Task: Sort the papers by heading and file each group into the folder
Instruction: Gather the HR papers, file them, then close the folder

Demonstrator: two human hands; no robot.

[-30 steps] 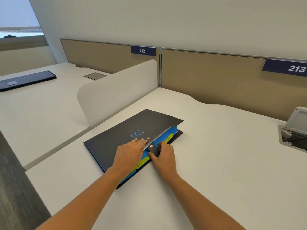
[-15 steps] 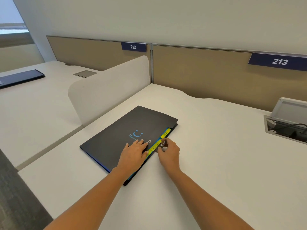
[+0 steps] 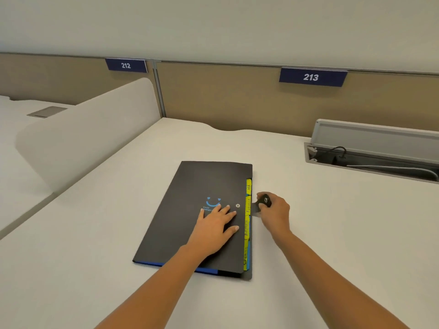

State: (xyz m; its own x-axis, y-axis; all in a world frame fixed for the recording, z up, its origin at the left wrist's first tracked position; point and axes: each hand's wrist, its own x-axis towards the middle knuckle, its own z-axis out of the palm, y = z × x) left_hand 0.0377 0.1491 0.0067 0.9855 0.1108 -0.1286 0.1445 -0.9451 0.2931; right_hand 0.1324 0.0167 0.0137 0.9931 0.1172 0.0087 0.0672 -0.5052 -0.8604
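Clasp strap (image 3: 255, 208) seemingly within right hand (image 3: 275, 211)

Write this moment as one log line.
left hand: flat on black folder | right hand: pinching snap strap | status: strap unfastened

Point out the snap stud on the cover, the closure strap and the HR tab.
snap stud (image 3: 237, 205): head view, its silver centre.
closure strap (image 3: 255, 208): head view, bare grey part.
HR tab (image 3: 248, 186): head view, on its lettering.

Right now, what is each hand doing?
Left hand: open, pressing flat on the black folder.
Right hand: closed, pinching the folder's clasp strap.
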